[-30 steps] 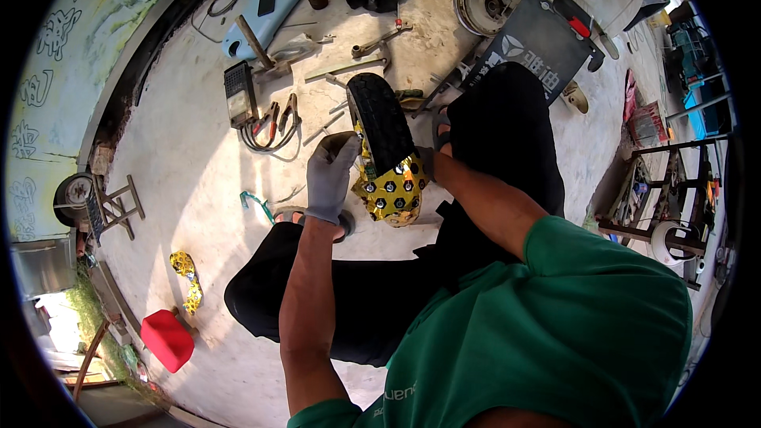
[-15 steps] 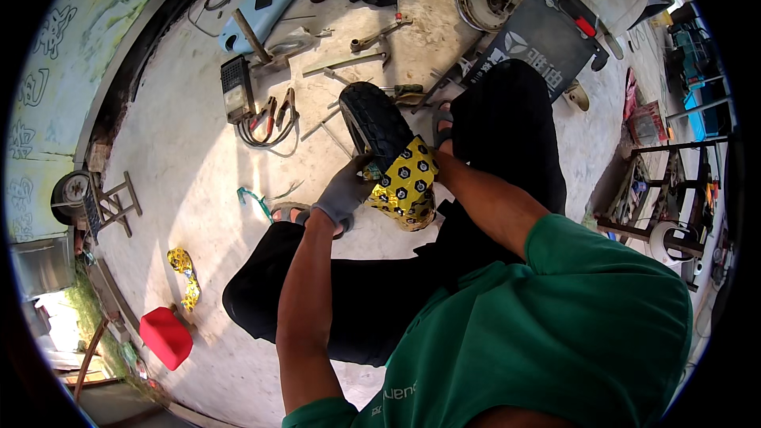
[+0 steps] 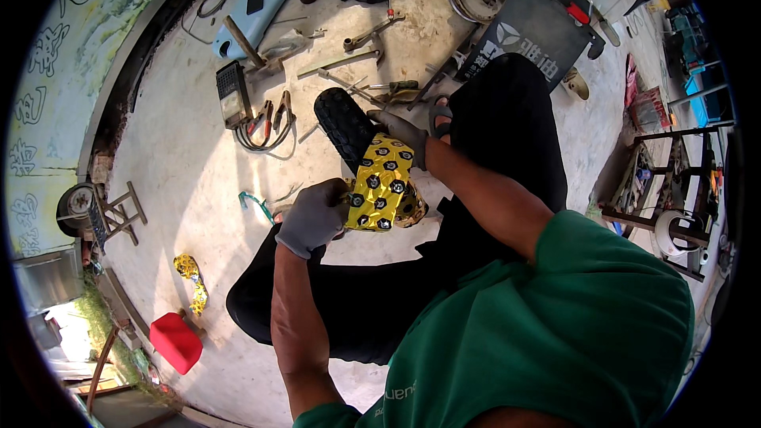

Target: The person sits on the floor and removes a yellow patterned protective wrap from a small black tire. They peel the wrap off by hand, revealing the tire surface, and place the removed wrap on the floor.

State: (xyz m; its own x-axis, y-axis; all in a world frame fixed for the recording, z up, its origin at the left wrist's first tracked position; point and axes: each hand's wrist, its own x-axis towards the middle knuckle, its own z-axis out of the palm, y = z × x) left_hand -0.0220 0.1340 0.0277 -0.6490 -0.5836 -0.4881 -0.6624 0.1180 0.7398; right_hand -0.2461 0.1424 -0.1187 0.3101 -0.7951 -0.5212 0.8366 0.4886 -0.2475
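Above floor [image 3: 182, 182], seemingly unwrapping tyre [image 3: 342, 120]; gripping wrap [image 3: 379, 190] with left hand [image 3: 311, 215], cannot tell grip of right hand [image 3: 404, 133]; should unwind further.

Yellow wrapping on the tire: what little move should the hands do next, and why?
Perhaps the left hand should gently draw the yellow wrapping away from the tire while the right hand steadies things. The left hand is closed at the wrapping's edge, the right is at the tire's side, and the tire's far end is bare while yellow covers the near part.
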